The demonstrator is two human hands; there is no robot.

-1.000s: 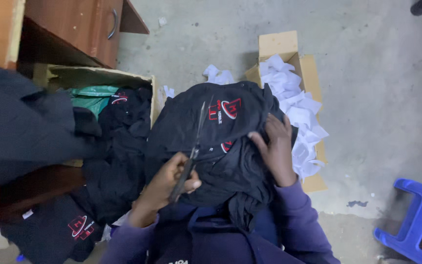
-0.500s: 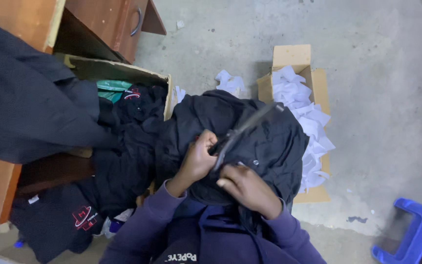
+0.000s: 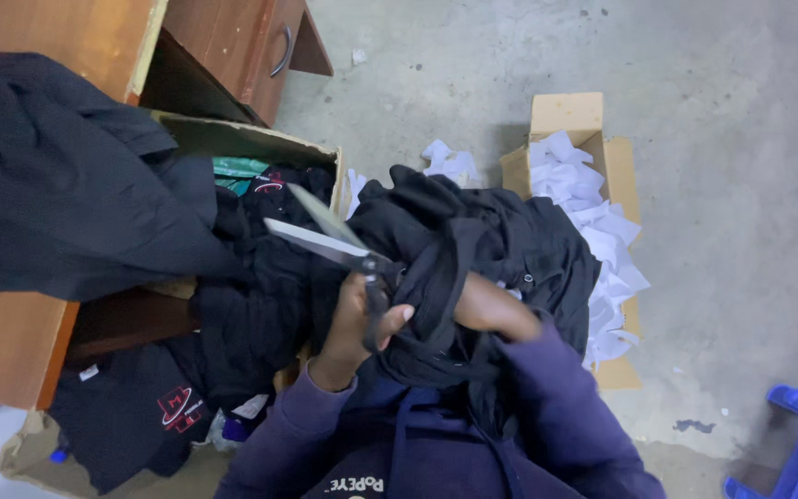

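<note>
My left hand (image 3: 357,319) grips the handles of a pair of metal scissors (image 3: 320,236). The blades are spread apart and point up and to the left, over the box of clothes. My right hand (image 3: 496,310) clutches a bunched black garment (image 3: 482,249) in my lap, close beside the scissor handles. The garment hangs down over my dark purple sleeves and hides most of my right hand's fingers.
An open cardboard box (image 3: 260,143) of black garments with red logos stands to the left, against a wooden desk (image 3: 233,37) draped with dark cloth (image 3: 66,194). A second cardboard box (image 3: 570,115) holds white paper scraps. A blue plastic stool (image 3: 791,444) stands at the lower right on the concrete floor.
The scissors have swung from pointing up and right across the garment to pointing left, with blades now spread. The garment is more bunched, and my right hand has shifted onto it.
</note>
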